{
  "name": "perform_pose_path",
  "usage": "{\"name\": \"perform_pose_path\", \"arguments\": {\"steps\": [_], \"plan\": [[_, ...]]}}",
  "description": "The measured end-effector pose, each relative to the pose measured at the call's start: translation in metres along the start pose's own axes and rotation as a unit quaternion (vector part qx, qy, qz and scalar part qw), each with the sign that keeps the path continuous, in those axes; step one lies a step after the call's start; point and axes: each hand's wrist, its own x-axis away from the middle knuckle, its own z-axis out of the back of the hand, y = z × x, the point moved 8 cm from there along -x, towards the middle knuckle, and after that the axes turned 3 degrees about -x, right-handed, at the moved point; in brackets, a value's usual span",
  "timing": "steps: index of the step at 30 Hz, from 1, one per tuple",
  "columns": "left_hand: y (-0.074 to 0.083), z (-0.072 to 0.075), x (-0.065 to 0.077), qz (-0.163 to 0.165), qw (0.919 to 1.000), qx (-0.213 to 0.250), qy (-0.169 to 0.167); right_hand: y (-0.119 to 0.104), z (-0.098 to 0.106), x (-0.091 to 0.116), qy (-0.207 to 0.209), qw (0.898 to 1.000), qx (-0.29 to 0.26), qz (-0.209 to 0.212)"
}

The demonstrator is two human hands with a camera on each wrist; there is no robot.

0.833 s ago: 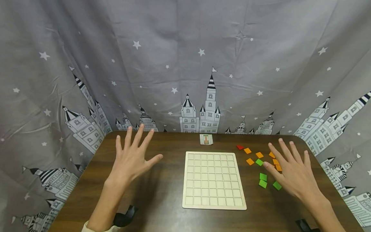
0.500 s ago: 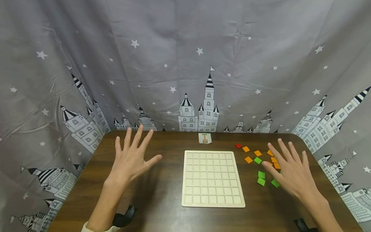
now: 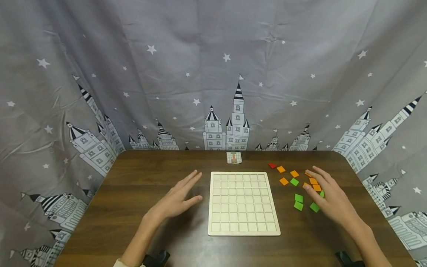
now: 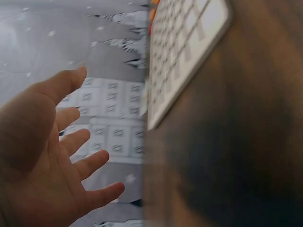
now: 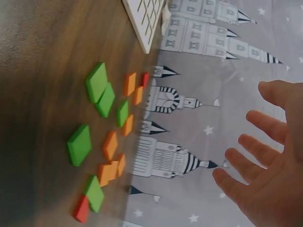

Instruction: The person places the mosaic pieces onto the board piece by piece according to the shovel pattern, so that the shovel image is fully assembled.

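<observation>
My left hand [image 3: 176, 198] hovers over the table left of a pale wooden grid board [image 3: 244, 233], fingers extended toward it and holding nothing. My right hand [image 3: 331, 198] is above the scattered square tiles on the right, its fingers loosely spread. Beneath and beside it lie orange tiles [image 3: 284, 181], green tiles [image 3: 298, 205] and a red tile [image 3: 272, 165]. In the right wrist view a second red tile [image 5: 81, 209] shows by a green tile [image 5: 93, 193]; the right hand covers this spot in the head view. The board's square recesses hold no tiles.
A small card [image 3: 234, 157] with a printed grid and coloured pattern lies behind the board, near the back edge of the brown wooden table [image 3: 133, 181]. A grey curtain [image 3: 166, 74] with castles and stars hangs behind and around the table.
My left hand has moved right and lower toward the board, turning sideways. The right hand's fingers have drawn closer together. The head view has shifted slightly.
</observation>
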Motion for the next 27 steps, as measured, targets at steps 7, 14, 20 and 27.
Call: {"name": "perform_pose_path", "arguments": {"steps": [7,14,20,27], "plan": [[0.001,-0.045,-0.005,-0.008,0.9972,0.042,-0.062,0.011,-0.002,0.001,0.023,0.999,-0.044,0.006],[-0.005,-0.072,-0.007,-0.007,0.9958,0.026,-0.087,0.022,-0.005,0.002,0.026,0.998,-0.061,-0.015],[-0.009,-0.082,-0.007,0.004,0.9954,0.01,-0.095,0.033,-0.01,0.002,0.024,0.996,-0.079,-0.033],[-0.009,-0.087,-0.003,0.003,0.995,0.002,-0.1,0.044,-0.016,0.001,0.008,0.994,-0.101,-0.05]]}}
